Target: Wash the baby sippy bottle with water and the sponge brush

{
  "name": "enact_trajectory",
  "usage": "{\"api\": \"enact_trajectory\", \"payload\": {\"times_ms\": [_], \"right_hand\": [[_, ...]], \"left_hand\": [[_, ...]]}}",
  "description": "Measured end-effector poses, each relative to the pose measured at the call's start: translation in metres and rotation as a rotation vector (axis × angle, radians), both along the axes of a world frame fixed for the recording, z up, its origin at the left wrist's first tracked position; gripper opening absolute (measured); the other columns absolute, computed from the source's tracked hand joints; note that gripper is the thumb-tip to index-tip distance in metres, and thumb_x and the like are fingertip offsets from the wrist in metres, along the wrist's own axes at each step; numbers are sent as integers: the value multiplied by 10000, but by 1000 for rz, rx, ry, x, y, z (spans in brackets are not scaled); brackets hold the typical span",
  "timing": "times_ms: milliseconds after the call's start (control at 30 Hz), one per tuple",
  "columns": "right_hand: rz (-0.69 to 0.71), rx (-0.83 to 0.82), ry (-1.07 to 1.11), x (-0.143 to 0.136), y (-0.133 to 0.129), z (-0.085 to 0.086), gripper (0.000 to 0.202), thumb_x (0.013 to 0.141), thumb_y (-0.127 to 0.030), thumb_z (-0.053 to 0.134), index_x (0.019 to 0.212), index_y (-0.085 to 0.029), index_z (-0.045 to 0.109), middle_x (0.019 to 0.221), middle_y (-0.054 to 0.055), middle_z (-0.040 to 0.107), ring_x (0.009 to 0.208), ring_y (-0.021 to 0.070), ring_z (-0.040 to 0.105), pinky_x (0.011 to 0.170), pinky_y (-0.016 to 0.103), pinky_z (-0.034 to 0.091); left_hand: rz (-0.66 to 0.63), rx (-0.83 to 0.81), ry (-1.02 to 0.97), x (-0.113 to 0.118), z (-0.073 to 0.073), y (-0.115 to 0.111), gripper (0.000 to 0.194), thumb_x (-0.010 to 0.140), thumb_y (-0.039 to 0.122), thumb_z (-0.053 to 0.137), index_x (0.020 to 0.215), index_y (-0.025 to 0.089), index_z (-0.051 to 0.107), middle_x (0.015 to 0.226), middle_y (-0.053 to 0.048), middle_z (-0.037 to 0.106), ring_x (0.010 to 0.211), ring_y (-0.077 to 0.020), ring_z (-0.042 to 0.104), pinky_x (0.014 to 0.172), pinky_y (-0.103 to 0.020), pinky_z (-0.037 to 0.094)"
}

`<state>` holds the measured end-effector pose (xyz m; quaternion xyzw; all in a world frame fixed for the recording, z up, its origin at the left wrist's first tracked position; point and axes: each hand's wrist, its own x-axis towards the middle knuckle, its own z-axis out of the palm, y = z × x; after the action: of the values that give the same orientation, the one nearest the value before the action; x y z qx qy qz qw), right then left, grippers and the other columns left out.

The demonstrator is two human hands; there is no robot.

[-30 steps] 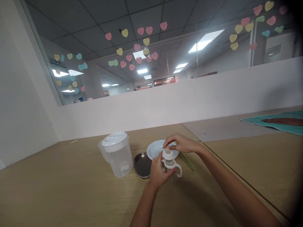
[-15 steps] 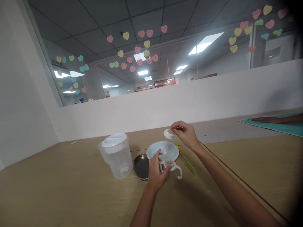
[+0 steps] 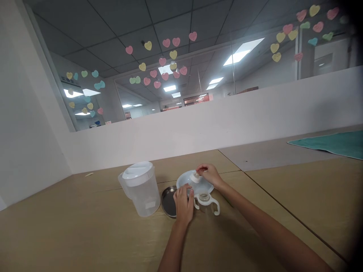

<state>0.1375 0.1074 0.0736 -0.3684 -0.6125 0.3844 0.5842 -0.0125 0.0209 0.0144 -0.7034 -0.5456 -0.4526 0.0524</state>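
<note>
One probably light, squashy bottle teat (image 3: 197,173) (its stiffer-looking collar (image 3: 194,178) seems the surer hold) is pinched by the right hand (image 3: 210,174) at the white bowl (image 3: 204,187), the left hand (image 3: 183,204) loosely open beside the uncapped two-handled bottle (image 3: 204,202) on the bench (image 3: 113,234).

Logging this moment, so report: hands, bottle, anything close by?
Right hand pinches white bottle top over bowl. Left hand beside open bottle. Metal dish close, partly behind left hand.
</note>
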Motion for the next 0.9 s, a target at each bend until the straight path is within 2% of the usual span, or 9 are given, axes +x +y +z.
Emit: {"api": "enact_trajectory", "payload": {"times_ms": [167,333,433,567,767,900], "right_hand": [[21,-176,104,1,4,-6,73,563,-147,592,620,-151,637,654,29,646,618,136,595,586,241,501],[-42,-257,182,12,14,-10,74,530,-106,612,591,-144,632,644,27,635,604,124,584,553,214,495],[-103,-268,221,22,20,-10,95,530,-87,587,593,-148,625,636,16,624,597,109,569,531,183,466],[-136,-288,249,31,22,-7,115,528,-76,560,595,-149,617,627,16,619,580,106,563,531,187,461],[-118,-267,233,32,19,-2,98,526,-93,579,597,-149,616,640,24,624,596,114,570,550,197,469],[-61,-207,183,27,14,4,97,539,-132,609,633,-152,626,654,15,621,614,113,564,567,202,463]], "left_hand": [[-45,-142,9,0,-7,4,328,932,362,287,1022,253,583,1104,-22,626,1214,-196,422,1045,-464,212],[-45,-130,8,2,-5,2,359,933,380,275,974,241,603,1040,-25,640,1080,-176,510,1044,-451,222],[-27,-121,12,2,-4,2,359,928,396,293,998,246,612,1039,-26,641,1054,-179,514,1031,-445,240],[38,-115,47,0,-5,3,364,928,383,303,1065,263,619,1079,-30,639,1123,-207,461,1016,-451,244],[136,-111,129,-5,-7,4,359,928,369,308,1038,320,646,1092,-22,605,1093,-215,442,982,-457,266],[133,-40,134,-7,-2,2,347,926,360,318,1064,305,631,1110,-39,584,1073,-211,456,971,-448,282]]}}
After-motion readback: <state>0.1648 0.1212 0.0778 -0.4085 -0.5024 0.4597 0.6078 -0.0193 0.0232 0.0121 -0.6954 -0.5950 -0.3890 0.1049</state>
